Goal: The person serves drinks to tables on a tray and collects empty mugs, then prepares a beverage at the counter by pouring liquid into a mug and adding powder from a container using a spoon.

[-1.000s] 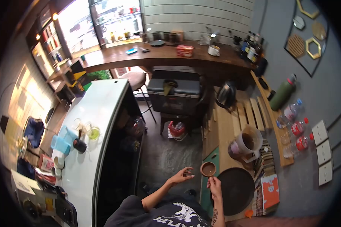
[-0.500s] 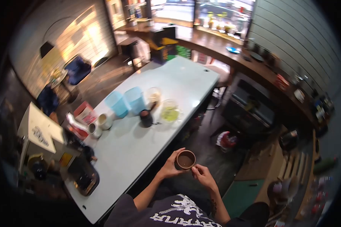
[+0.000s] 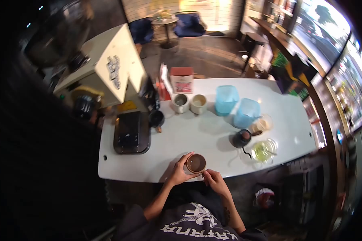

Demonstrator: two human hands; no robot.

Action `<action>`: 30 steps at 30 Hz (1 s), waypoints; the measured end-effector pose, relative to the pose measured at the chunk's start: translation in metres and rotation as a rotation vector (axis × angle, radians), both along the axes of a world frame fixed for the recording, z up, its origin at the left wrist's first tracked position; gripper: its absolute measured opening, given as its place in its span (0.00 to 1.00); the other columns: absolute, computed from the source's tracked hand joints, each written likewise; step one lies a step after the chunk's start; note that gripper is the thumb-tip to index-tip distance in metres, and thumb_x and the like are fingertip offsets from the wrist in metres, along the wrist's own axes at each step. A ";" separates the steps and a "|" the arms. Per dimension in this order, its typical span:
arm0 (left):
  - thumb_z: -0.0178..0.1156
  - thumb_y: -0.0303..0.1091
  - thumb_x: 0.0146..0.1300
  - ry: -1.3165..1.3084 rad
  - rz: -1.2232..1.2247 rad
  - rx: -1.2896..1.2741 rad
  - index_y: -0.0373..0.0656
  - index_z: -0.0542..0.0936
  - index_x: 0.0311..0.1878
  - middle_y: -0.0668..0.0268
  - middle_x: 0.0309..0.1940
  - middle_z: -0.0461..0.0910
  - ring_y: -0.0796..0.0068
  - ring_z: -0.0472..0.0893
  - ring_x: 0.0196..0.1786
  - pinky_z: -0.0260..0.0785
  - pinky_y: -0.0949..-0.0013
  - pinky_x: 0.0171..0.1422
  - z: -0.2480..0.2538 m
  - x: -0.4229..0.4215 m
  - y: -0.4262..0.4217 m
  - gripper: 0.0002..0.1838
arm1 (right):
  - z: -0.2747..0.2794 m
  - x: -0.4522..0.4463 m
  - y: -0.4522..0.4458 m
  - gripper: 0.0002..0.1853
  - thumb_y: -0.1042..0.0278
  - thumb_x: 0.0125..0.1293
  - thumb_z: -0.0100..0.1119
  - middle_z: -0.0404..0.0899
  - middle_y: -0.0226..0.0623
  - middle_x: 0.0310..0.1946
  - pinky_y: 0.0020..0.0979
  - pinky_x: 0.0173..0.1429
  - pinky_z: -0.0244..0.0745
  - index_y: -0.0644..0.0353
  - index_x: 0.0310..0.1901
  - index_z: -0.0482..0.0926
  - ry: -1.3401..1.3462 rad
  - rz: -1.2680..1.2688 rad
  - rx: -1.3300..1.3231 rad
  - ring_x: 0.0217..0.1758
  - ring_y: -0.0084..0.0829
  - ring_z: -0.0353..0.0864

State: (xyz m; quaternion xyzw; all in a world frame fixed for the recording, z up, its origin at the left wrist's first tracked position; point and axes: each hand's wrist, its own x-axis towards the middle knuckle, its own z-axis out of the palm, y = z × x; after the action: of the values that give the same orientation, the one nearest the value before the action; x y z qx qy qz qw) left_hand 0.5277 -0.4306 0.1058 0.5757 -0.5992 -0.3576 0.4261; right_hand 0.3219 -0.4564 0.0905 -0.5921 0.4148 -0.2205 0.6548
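- The cup point(image 3: 196, 163) sits between my two hands, low and just right of centre in the frame, its brown mouth turned up toward me.
- My left hand point(image 3: 180, 172) is clamped around it: fingers along the cup's left side, thumb lying across below its lower rim.
- My right hand point(image 3: 216, 182) comes in from the lower right, thumb and fingertips pinched together on the cup's lower right side; the handle is hidden from me there.
- A small bright glint shows inside the cup; what it holds, I can't tell.
- The cup is over the near edge of the white table point(image 3: 197, 134), and I can't tell whether its base touches.
- Left of my fingers, well apart from them, lies a black slab point(image 3: 132, 132), with a dark cup point(image 3: 156, 118) just beside its upper right.
- Straight above my hands, farther up the frame, a grey mug point(image 3: 181, 103) and a pale mug point(image 3: 198, 103) stand side by side, the red box point(image 3: 182, 80) behind them.
- Right of centre are two blue tubs point(image 3: 227, 100), close together.
- Below them, toward the right, a black pot point(image 3: 241, 137) stands near a glass point(image 3: 263, 151) of something green.
- The cream machine point(image 3: 104, 60) fills the upper left.
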 end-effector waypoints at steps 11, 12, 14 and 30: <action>0.80 0.38 0.43 -0.125 0.410 -0.050 0.38 0.66 0.67 0.52 0.60 0.74 0.58 0.75 0.64 0.68 0.60 0.67 -0.014 0.000 -0.016 0.48 | -0.005 0.036 -0.088 0.19 0.59 0.77 0.46 0.73 0.30 0.21 0.24 0.29 0.67 0.66 0.33 0.76 -0.038 0.336 -0.051 0.23 0.19 0.70; 0.80 0.37 0.43 -0.098 0.427 -0.072 0.38 0.66 0.67 0.52 0.60 0.74 0.58 0.75 0.64 0.68 0.60 0.67 -0.020 -0.001 -0.020 0.47 | -0.010 0.036 -0.094 0.19 0.59 0.77 0.45 0.74 0.31 0.21 0.25 0.28 0.67 0.66 0.32 0.75 -0.036 0.371 -0.062 0.22 0.20 0.70; 0.80 0.37 0.43 -0.081 0.453 -0.084 0.38 0.66 0.66 0.52 0.60 0.74 0.57 0.74 0.64 0.67 0.59 0.68 -0.032 -0.001 -0.019 0.47 | -0.017 0.037 -0.101 0.19 0.59 0.77 0.45 0.73 0.31 0.21 0.25 0.28 0.67 0.66 0.32 0.75 -0.032 0.392 -0.066 0.22 0.20 0.70; 0.79 0.33 0.41 -0.321 0.503 -0.047 0.39 0.64 0.67 0.54 0.59 0.73 0.52 0.72 0.63 0.66 0.56 0.67 -0.012 0.094 -0.014 0.48 | -0.011 0.145 -0.092 0.17 0.58 0.76 0.44 0.79 0.50 0.25 0.40 0.36 0.74 0.65 0.38 0.75 0.173 0.373 -0.366 0.30 0.45 0.83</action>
State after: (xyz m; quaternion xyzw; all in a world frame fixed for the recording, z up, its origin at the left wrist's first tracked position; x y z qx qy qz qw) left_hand 0.6215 -0.4441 0.0938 0.7455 -0.5054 -0.1312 0.4142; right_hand 0.4672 -0.5484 0.0799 -0.7835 0.3062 -0.1157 0.5281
